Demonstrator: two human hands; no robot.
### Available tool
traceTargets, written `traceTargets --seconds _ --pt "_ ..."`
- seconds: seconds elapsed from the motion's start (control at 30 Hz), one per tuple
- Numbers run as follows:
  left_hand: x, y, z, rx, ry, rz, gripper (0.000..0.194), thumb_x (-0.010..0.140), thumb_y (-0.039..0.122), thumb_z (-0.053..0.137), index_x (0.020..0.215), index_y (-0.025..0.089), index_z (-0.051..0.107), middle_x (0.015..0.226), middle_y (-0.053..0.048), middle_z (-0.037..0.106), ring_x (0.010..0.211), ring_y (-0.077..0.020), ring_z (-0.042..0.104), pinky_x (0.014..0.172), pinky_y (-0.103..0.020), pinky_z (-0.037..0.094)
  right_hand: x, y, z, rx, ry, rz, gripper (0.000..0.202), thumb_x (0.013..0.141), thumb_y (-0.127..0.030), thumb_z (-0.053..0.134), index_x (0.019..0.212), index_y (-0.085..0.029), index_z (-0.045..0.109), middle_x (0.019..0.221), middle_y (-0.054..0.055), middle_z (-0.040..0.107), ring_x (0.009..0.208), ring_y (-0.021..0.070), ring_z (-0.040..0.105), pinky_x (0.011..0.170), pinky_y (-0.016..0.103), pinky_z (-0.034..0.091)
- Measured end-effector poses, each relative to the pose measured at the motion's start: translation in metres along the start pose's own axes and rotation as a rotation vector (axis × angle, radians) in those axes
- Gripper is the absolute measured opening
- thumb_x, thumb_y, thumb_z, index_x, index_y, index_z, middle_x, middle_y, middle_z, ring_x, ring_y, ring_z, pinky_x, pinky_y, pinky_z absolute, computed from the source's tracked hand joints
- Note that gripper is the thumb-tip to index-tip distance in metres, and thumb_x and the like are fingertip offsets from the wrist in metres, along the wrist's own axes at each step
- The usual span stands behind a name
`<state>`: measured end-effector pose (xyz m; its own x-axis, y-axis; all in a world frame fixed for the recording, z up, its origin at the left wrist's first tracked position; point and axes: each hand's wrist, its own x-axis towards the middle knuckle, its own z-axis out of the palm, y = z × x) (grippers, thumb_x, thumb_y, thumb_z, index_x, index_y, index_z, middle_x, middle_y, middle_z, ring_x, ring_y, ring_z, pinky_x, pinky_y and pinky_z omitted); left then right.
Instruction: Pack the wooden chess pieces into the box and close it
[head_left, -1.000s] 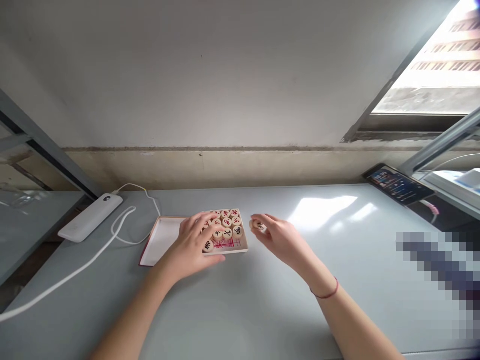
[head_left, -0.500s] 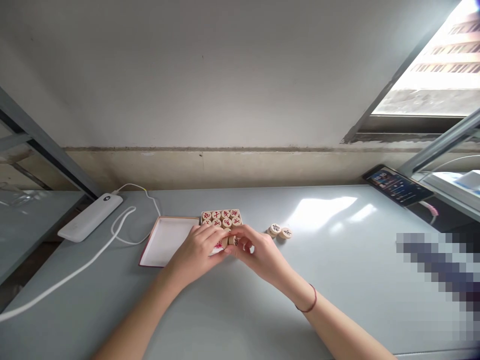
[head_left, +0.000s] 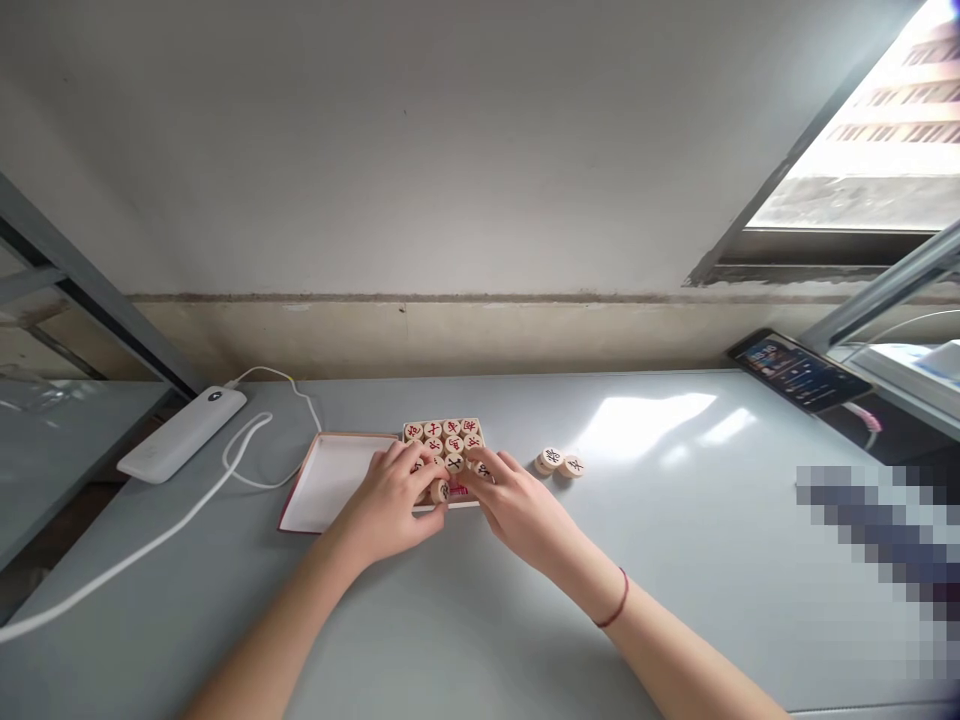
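Note:
A small tray [head_left: 480,436] of round wooden chess pieces [head_left: 442,432] with red and black characters lies on the grey table [head_left: 480,620]. My left hand [head_left: 391,500] rests on the tray's near left part, fingertips on the pieces and thumb beside a piece [head_left: 440,491] at the front edge. My right hand [head_left: 516,506] reaches in from the right, its fingertips touching the pieces at the tray's near right corner. Neither hand lifts a piece. Two loose pieces [head_left: 559,462] lie side by side on the table just right of my right hand.
The open white box lid [head_left: 326,482] lies left of the tray. A white power bank [head_left: 182,433] with a white cable [head_left: 150,545] sits at the far left. A phone [head_left: 796,368] leans at the far right by the window. A metal frame stands at the left.
My right hand set two pieces down on the table to the right, came back to the tray, met my left hand over a piece, and now both hands rest on the tray's pieces.

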<state>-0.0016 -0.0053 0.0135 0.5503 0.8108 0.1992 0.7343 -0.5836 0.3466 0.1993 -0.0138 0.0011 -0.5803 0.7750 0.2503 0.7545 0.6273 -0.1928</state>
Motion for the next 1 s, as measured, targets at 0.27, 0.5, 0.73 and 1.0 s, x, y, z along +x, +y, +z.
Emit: traceTargets --seconds 0.27,0.5,0.73,1.0 --pt "0.0 -0.003 0.003 0.01 -0.014 0.03 0.022 0.078 0.02 0.056 0.099 0.026 0.062 0.098 -0.003 0.056 0.096 -0.0218 0.049 0.089 -0.039 0.041 0.001 -0.001 -0.001 0.272 0.117 0.018 0.036 0.085 -0.001 0.04 0.107 -0.022 0.057 0.109 0.008 0.057 0.09 0.0185 0.059 0.074 0.032 0.052" --pt "0.0 -0.005 0.001 0.006 -0.007 0.034 0.018 0.081 0.024 0.056 0.098 0.025 0.062 0.098 -0.004 0.056 0.097 -0.0221 0.05 0.087 -0.038 0.042 0.001 -0.005 -0.005 0.33 0.167 0.105 0.035 0.081 -0.003 0.04 0.104 -0.022 0.057 0.113 0.009 0.053 0.073 0.0143 0.062 0.065 0.03 0.053" --pt "0.0 -0.006 -0.001 0.025 -0.032 0.027 0.01 0.08 0.023 0.058 0.089 0.024 0.063 0.096 -0.003 0.057 0.096 -0.0214 0.051 0.087 -0.038 0.042 0.002 -0.01 -0.007 0.392 0.152 0.088 0.019 0.087 -0.012 0.046 0.102 -0.021 0.055 0.098 0.007 0.061 0.078 0.0159 0.061 0.068 0.029 0.052" --pt "-0.002 -0.015 -0.014 0.017 -0.06 -0.014 0.011 0.075 0.023 0.066 0.082 0.023 0.058 0.093 0.0 0.06 0.096 -0.0205 0.052 0.086 -0.035 0.039 0.004 -0.018 0.01 0.264 0.165 0.025 0.011 0.092 -0.022 0.05 0.096 -0.021 0.06 0.091 0.006 0.066 0.079 0.0171 0.058 0.069 0.029 0.048"
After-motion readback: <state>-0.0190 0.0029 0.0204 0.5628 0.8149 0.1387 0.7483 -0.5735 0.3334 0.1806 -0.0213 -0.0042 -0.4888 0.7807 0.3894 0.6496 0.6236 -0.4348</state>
